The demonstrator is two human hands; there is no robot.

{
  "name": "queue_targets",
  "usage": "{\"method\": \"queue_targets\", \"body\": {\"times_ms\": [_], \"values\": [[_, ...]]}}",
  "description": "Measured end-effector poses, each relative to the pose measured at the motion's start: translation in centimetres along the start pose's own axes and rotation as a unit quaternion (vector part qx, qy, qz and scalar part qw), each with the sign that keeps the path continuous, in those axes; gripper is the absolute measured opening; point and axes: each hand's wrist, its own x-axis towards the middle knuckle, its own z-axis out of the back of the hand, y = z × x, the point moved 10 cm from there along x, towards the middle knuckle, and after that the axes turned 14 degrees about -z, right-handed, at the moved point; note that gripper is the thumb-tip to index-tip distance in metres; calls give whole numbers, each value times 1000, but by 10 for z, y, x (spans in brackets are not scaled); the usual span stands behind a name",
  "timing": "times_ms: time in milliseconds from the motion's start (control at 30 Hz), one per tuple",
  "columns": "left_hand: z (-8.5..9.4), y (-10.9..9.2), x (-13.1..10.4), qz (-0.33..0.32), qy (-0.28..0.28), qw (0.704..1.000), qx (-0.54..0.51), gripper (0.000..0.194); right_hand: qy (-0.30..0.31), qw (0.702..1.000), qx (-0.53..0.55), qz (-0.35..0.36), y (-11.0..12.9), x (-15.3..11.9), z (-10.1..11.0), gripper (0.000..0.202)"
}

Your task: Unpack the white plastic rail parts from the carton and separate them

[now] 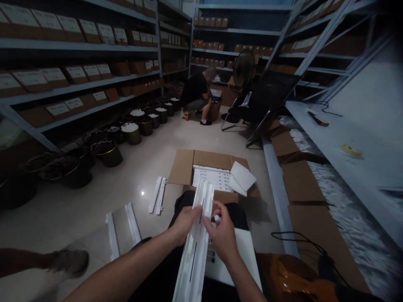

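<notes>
Over my lap lies a long white channel-shaped strip (192,256), tilted away from me, with narrow dark slots along its middle. My left hand (183,224) is closed on its left edge, thumb on top. On the right edge, my right hand (223,230) presses its thumb against the strip, with the other fingers curled. A small white piece (217,218) shows by the right fingers; I cannot tell whether it is held. Beyond the strip's far end stands an open cardboard box (212,158) containing printed white sheets (208,176). White foam pieces (244,176) lean on its right side.
More white strips (157,196) lie on the floor to the left. Bins (131,135) line the shelves (78,45). A person (197,90) crouches near a fan (244,68) and black chair (267,98). Another person's shoe (71,262) is at lower left. A bench (355,126) stands right.
</notes>
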Motion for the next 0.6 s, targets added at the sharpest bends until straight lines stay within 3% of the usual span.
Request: {"method": "queue_targets", "body": {"times_ms": [133,433,600], "values": [[-2,1,0,-13,8,1000,2,44,-23,997,-72,16,-1,-1,-6,51],[-5,1,0,-17,27,999,7,36,-24,999,-24,4,-2,-3,-5,49],[1,5,0,0,-1,1000,7,35,-8,999,41,-13,-7,-4,-3,55]]}}
